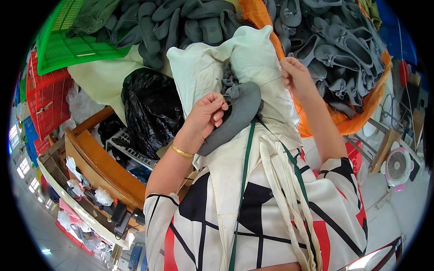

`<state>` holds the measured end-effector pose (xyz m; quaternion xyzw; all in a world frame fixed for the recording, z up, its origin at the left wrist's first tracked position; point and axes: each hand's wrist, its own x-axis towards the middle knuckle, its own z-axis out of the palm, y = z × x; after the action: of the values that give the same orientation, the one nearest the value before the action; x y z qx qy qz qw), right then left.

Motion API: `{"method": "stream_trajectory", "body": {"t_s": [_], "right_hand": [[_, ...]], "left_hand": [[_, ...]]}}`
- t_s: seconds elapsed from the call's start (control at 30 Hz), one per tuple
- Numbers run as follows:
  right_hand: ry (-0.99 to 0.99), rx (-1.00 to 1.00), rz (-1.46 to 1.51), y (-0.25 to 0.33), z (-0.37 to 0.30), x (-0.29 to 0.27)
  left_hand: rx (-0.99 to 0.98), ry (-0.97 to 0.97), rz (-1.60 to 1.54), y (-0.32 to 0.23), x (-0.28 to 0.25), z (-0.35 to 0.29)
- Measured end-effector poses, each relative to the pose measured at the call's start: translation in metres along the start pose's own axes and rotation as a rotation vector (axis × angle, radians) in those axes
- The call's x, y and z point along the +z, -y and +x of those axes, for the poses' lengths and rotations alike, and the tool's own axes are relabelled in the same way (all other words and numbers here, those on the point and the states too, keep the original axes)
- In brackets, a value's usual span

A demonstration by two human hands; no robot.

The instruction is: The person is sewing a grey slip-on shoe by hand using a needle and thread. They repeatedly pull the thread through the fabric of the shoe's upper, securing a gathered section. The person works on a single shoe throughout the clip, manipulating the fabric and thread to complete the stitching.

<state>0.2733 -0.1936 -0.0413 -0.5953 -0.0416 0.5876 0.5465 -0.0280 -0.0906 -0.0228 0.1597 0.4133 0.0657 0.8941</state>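
A dark grey flat shoe [243,109] lies aslant on my lap over a cream apron [235,167]. Its toe points up and to the right, and a small grey bow [231,86] sits by its opening. My left hand [209,114], with a gold bangle at the wrist, is closed on the shoe's edge just below the bow. A thin dark thread [270,82] runs taut from the shoe up to my right hand [297,77]. That hand is raised to the right, thumb and fingertips pinched on the thread; whether a needle is there is too small to tell.
An orange sack [374,110] full of grey bow shoes [337,56] stands at the right. More grey shoes [153,34] are heaped ahead, beside a green basket [68,45]. A black plastic bag [151,108] and wooden furniture [97,158] are at the left; a fan [398,166] stands far right.
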Motion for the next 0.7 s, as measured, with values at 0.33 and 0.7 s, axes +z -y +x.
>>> {"method": "stream_trajectory", "body": {"t_s": [0.33,0.7], "right_hand": [[-0.171,-0.106,0.067,-0.008,0.003,-0.039],[-0.161,-0.156,0.039,0.000,-0.003,-0.037]], "left_hand": [[0.074,-0.025,0.179,-0.003,0.002,-0.001],[0.924,-0.243,1.067,0.014,0.028,0.019]]}}
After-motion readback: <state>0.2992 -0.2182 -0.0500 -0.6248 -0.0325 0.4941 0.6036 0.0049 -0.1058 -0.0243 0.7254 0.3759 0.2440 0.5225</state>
